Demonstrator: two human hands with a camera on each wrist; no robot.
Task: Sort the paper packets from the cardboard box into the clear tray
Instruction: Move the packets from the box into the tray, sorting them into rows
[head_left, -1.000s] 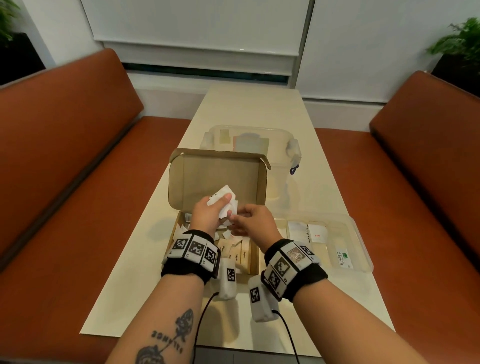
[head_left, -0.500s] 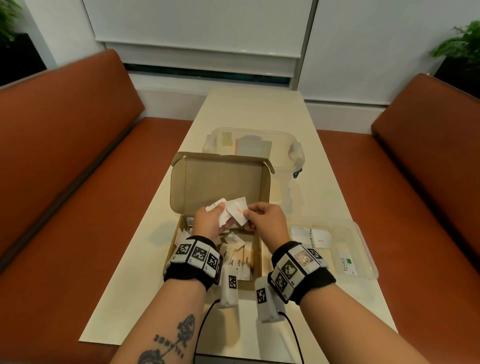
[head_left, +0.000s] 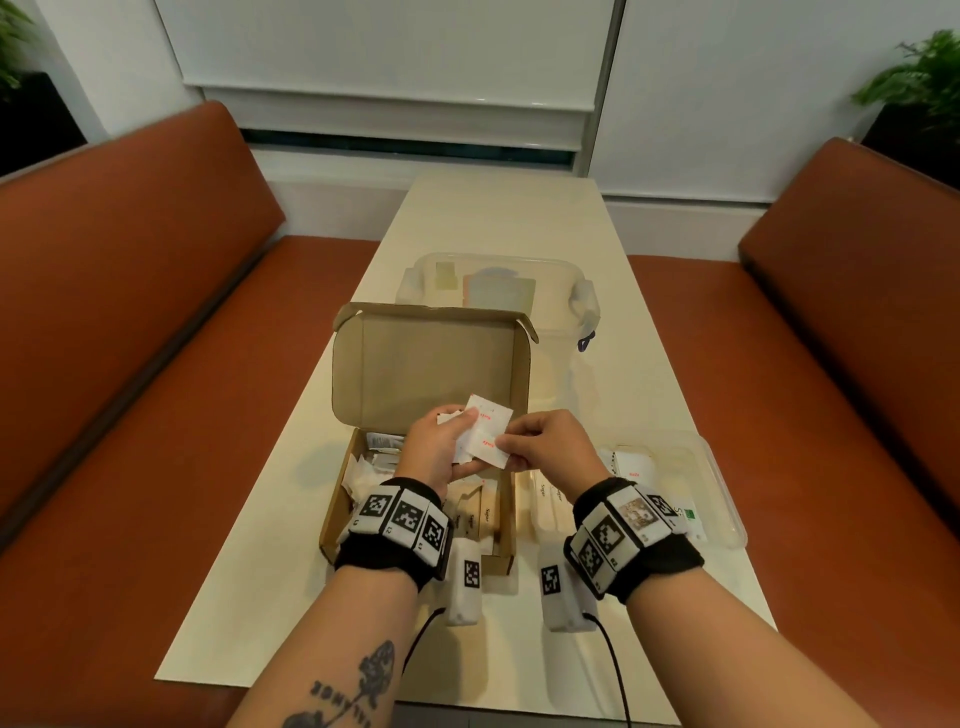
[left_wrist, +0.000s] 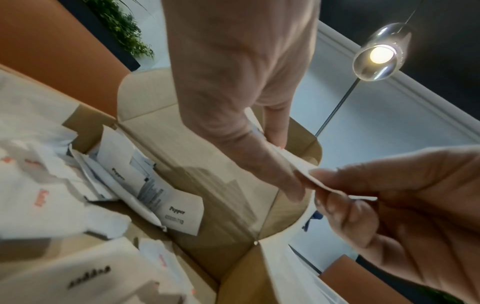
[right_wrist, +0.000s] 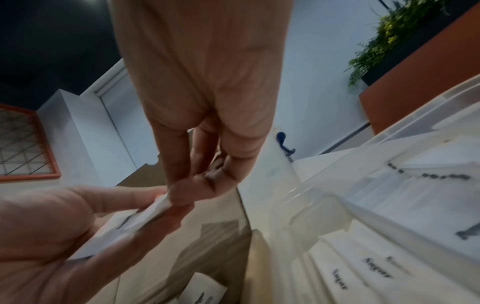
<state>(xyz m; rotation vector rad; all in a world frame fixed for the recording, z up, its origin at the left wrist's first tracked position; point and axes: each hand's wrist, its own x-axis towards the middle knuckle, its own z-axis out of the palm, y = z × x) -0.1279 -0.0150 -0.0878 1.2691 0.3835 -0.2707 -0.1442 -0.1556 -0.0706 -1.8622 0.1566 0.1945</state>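
I see both hands raised together over the open cardboard box (head_left: 423, 512), which sits on the tabletop (head_left: 498, 218) with its lid standing upright at the 12 o'clock side. My left hand (head_left: 434, 449) is curled around a small fan of white paper packets (head_left: 480, 434), thumb on top and fingers underneath, so it is gripping the bunch rather than lying flat. My right hand (head_left: 550, 449) meets it from 3 o'clock, its thumb and forefinger pinched on the edge of the front packet with red lettering; the remaining fingers are loosely bent beneath. In the left wrist view the right hand's fingertips (left_wrist: 322, 174) close on a thin paper edge that the left hand's fingers (left_wrist: 275, 170) also press. The right wrist view shows the same pinch, blurred. More packets lie loose inside the box, some reading "Pepper" (left_wrist: 176, 211), others with red print. The clear tray (head_left: 719, 488) rests on the tabletop just beside the box at 3 o'clock, already carrying packets in its compartments, several marked "Sugar" (right_wrist: 340, 278). A clear lidded container (head_left: 584, 304) stands behind the box at 12 o'clock. Orange-brown benches (head_left: 130, 322) flank the tabletop at 9 and 3 o'clock.
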